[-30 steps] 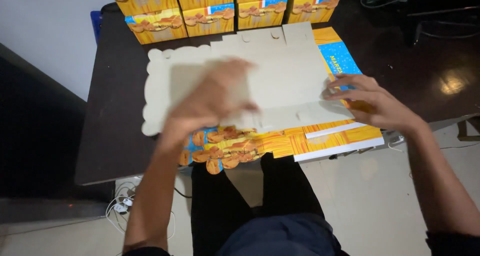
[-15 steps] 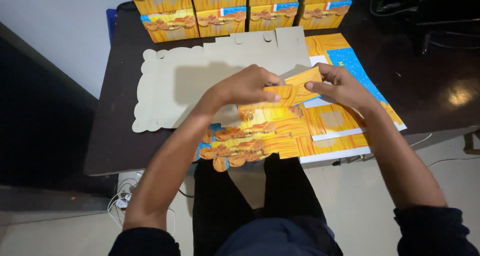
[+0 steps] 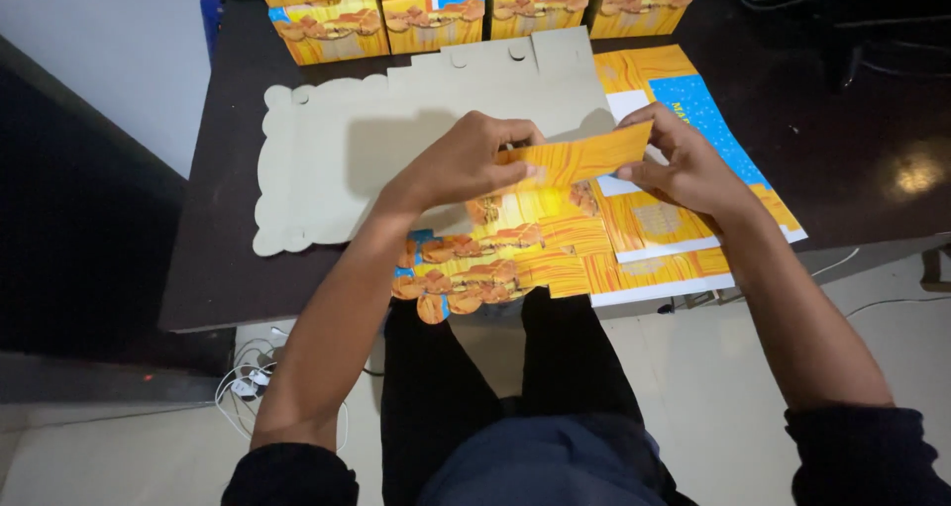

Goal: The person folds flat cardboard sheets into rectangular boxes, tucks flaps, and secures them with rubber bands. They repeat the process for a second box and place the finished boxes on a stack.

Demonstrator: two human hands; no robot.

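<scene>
Dark brown counter carries a flat orange printed cardboard box blank at its near edge. Both hands, left hand and right hand, keep a pinching grip on its raised orange flap; folded orange boxes line the far side.

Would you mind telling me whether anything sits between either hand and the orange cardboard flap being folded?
Nothing visible does: the left hand and right hand both already pinch the orange printed cardboard flap directly.

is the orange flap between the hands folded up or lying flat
Folded up: the orange flap stands raised off the sheet, pinched by left hand and right hand.
</scene>
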